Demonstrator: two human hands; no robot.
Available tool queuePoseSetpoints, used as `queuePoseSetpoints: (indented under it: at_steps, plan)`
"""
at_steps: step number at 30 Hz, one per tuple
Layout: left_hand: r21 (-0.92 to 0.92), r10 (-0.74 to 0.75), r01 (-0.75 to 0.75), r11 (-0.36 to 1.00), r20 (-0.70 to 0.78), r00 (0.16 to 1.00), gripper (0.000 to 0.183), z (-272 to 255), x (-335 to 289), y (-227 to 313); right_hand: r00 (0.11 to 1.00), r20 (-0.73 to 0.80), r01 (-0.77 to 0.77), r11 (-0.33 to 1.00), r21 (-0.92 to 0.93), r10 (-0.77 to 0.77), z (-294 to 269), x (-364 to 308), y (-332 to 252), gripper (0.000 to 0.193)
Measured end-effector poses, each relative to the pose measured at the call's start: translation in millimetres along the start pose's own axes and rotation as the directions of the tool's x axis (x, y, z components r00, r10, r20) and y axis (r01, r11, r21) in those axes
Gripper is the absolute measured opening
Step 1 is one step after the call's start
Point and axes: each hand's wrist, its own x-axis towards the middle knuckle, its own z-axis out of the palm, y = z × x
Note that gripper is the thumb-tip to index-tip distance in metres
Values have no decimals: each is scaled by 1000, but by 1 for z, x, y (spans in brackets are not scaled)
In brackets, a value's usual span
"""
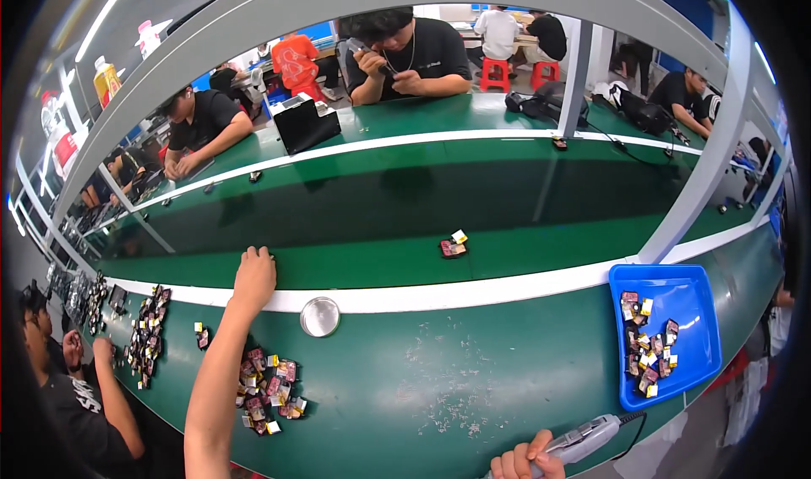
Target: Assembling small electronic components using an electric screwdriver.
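Observation:
My left hand (256,276) reaches over the white rail (389,300) to the near edge of the green belt. Its fingers are curled together; what they hold, if anything, is hidden. At the lower edge, my right hand (525,459) grips a grey electric screwdriver (591,437) with a black cord, pointing left. Beside my left forearm lies a pile of small black-and-red modules (274,386) with yellow and white labels. Tiny silvery screws (460,407) are scattered across the green table (363,394). A round metal dish (320,317) sits against the rail.
A blue tray (691,310) with several modules stands at right. One module (453,245) rests on the belt (355,263). More modules (148,335) lie at left near a co-worker (76,403). A grey post (701,183) rises at right; people sit across the belt.

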Motion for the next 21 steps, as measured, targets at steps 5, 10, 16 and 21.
queuePoseSetpoints:
  at_steps: [5,10,16,21]
  plan:
    - [-288,166,-202,936,-145,975,33,-53,-34,37,999,30,-18,1000,-15,18,1,0,5,11]
    - [-427,499,-482,765,-80,863,42,-116,-135,125,1000,-1,27,999,-47,-27,3,-4,1,11]
    - [-244,783,-754,610,40,621,43,-135,-227,170,1000,-3,-5,999,-47,5,4,-9,6,11]
    - [-281,781,-752,597,-12,625,39,-131,-244,179,995,32,-87,995,-52,89,8,-26,21,10]
